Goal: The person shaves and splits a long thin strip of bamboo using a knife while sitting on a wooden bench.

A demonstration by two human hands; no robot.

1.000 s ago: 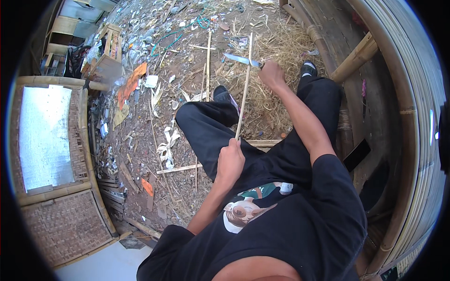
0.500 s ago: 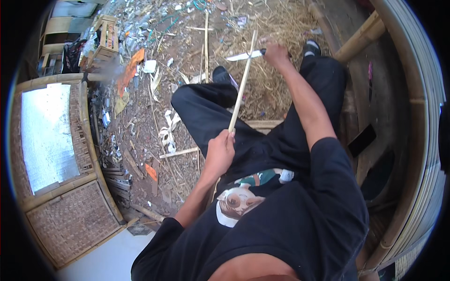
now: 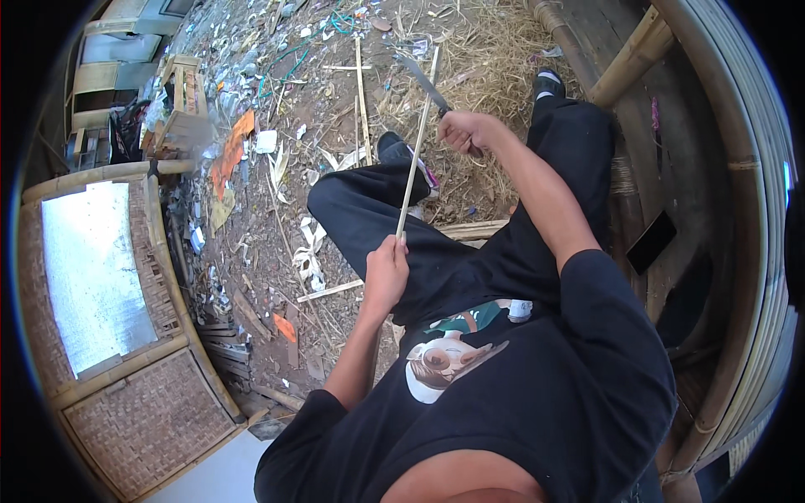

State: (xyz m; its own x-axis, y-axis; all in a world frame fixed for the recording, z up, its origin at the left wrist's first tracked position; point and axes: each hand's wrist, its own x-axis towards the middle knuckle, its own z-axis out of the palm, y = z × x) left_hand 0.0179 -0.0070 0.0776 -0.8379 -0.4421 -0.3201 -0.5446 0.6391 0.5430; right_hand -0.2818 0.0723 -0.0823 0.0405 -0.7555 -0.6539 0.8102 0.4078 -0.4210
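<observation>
1. Shirt, black with a printed front, fills the nearest part of the view.
2. Left hand – closed around the near end of a pale, slim stick – sits over the dark trousers.
3. The stick slants up and away between the legs, its far end raised in front of the ground.
4. On the bench, a black flat rectangle lies near the edge beside the person's right leg.
5. Right hand grips a knife by its handle; the blade points away and leftward, crossing the stick in view. Whether they touch, I cannot tell.
6. Straw covers the ground's far right part; a wooden crate stands toward its far left corner.
</observation>
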